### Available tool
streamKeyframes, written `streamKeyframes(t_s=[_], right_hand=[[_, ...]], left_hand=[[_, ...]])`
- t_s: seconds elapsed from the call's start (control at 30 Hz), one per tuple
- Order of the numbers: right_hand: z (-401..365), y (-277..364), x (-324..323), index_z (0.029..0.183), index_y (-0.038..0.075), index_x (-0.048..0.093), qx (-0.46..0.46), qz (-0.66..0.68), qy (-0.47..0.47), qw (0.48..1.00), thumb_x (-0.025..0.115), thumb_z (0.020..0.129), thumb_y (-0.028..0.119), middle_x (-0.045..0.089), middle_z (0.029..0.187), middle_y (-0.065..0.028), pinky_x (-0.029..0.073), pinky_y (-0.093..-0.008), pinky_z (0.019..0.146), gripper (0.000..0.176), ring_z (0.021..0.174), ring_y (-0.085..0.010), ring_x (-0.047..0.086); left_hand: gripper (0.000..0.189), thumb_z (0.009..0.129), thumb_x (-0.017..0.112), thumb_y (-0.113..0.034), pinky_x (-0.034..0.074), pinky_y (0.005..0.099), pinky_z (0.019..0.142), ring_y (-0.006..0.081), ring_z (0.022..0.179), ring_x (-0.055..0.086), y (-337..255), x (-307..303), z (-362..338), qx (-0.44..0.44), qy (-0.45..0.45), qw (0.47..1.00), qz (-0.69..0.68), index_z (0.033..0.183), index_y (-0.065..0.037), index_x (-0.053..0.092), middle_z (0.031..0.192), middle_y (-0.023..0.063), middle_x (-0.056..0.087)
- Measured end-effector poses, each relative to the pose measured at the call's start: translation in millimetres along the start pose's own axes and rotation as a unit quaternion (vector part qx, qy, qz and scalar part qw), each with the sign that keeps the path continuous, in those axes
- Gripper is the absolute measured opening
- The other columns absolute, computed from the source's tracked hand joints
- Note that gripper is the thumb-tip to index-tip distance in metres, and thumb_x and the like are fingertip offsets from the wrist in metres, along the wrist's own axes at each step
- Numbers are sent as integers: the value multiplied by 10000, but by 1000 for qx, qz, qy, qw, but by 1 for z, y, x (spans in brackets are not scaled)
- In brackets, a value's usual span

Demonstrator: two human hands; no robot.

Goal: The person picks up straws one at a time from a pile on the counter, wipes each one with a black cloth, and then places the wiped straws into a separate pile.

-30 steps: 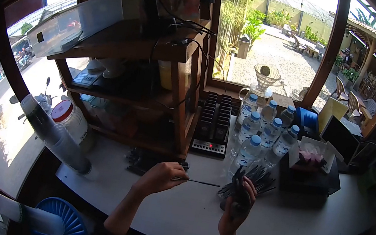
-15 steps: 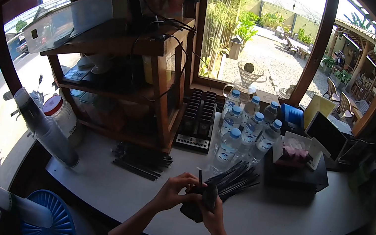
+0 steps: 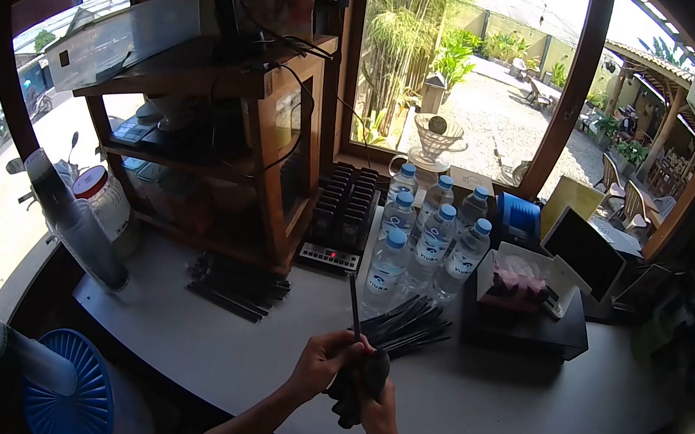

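My left hand [image 3: 321, 366] is closed, pinching a long thin black straw [image 3: 354, 304] that stands upright above the fingers. Beside it, my right hand [image 3: 379, 416] is wrapped round a lumpy black bundle [image 3: 374, 372], whose kind I cannot make out. The hands are close together over the front of the counter, and the bundle partly hides the fingers. Just beyond them lies a fanned pile of black straws [image 3: 407, 328]. A second heap of black straws [image 3: 237, 288] rests further left.
Several water bottles [image 3: 385, 270] stand behind the straws on the white counter [image 3: 508, 413]. Right of them, a tissue box [image 3: 522, 280] sits on a black box. Stacked plastic cups [image 3: 76, 230] lean at the left edge, near a wooden shelf [image 3: 275, 204]. A blue-lidded container [image 3: 70, 391] is below.
The straw in my left hand now sticks up much further above the fingers. The bundle has turned in my right hand. The view has shifted slightly to the right.
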State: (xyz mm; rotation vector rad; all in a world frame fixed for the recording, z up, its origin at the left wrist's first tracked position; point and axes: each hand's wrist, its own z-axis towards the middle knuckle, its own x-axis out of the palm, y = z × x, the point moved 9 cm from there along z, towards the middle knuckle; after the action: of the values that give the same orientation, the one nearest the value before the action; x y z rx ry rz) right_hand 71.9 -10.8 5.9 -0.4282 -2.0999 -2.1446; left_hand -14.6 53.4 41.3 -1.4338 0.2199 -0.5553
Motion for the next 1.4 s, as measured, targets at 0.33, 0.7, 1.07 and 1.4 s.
streamKeyframes(t_s=[0.33,0.7,1.07,1.4], right_hand=[[-3,29,-84,1128,24,519,-22,132,-195,972,553,948,349,595,990,-50,487,-285,761,374,876,-147,594],[47,51,-57,784,120,434,-6,399,133,907,328,1018,370,294,485,19,341,-300,576,358,452,-119,309],[29,111,-162,1096,113,506,-214,352,-313,856,410,972,491,538,906,-45,445,-302,759,409,819,-155,534],[8,51,-22,1217,21,476,-85,18,-28,996,568,944,184,606,935,-54,479,-267,735,331,877,-122,592]], left_hand=[[259,1018,414,-253,257,208,429,31,474,321,-11,6,4,-26,6,990,-140,1016,-24,534,644,-30,406],[216,977,492,-313,226,197,411,20,498,310,66,77,-34,-320,242,912,-90,925,-104,508,643,-66,371],[247,989,478,-267,388,215,598,88,718,486,23,44,2,-180,149,971,-49,913,-42,549,809,10,499],[146,829,673,-89,265,436,1060,249,1222,431,-30,36,18,163,-82,982,55,966,-63,718,1305,121,451]])
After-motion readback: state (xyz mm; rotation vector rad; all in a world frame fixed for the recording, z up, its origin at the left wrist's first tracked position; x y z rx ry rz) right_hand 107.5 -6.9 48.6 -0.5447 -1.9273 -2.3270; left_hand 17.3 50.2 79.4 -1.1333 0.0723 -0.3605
